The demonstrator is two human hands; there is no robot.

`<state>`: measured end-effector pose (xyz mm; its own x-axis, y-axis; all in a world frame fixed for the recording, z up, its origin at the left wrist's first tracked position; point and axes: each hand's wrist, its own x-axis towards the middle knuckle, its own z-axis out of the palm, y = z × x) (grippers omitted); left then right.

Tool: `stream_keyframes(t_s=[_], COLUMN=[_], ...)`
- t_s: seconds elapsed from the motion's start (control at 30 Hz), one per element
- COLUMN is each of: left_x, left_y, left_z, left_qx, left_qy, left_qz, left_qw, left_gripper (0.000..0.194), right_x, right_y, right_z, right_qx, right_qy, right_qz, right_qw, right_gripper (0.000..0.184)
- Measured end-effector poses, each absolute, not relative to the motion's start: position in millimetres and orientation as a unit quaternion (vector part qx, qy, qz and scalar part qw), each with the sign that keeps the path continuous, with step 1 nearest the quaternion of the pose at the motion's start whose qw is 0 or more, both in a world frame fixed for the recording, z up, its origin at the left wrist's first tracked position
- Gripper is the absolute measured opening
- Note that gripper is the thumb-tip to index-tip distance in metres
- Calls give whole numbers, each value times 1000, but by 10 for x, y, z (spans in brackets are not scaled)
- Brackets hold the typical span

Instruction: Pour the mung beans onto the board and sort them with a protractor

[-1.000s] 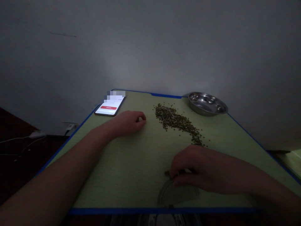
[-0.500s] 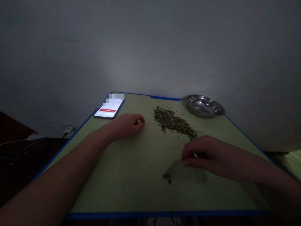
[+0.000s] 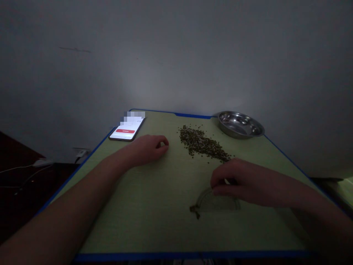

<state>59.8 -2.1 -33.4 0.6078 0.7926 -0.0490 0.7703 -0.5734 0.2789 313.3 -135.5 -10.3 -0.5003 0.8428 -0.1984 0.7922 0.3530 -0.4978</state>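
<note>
My right hand [image 3: 237, 182] pinches the curved top edge of a clear protractor [image 3: 219, 203] between thumb and fingers. The protractor's straight side faces me, low over or on the table; I cannot tell whether it touches. By its left corner lie a few dark beans or bits [image 3: 195, 210]. A spread pile of small dark green beans [image 3: 202, 143] lies beyond my right hand. To the left of the pile, my left hand [image 3: 150, 148] rests on the table with fingers curled to the thumb in a loop, and nothing shows in it.
A shallow steel bowl [image 3: 241, 125] stands at the table's back right. At the back left lies a phone [image 3: 125, 130] with its screen lit. The pale green table [image 3: 143, 221] has a blue edge and meets a grey wall [image 3: 176, 66]. Cables and a plug [image 3: 80, 153] sit left of it.
My right hand and the protractor have shifted very slightly to the left. My left hand and the pile look nearly the same; the view has tilted a little.
</note>
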Motion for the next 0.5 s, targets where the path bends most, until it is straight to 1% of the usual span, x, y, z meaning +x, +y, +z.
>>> stream_keyframes(t_s=[0.5], left_x=[607], left_y=[-17], left_z=[-334], left_qx=[886], left_qy=[444], left_qz=[29], left_qw=[131], left_gripper=[40], right_x=[3008], right_y=[-1440], right_z=[-180], right_qx=[-463], right_qy=[-836], right_qz=[293], right_qw=[31], right_gripper=[15])
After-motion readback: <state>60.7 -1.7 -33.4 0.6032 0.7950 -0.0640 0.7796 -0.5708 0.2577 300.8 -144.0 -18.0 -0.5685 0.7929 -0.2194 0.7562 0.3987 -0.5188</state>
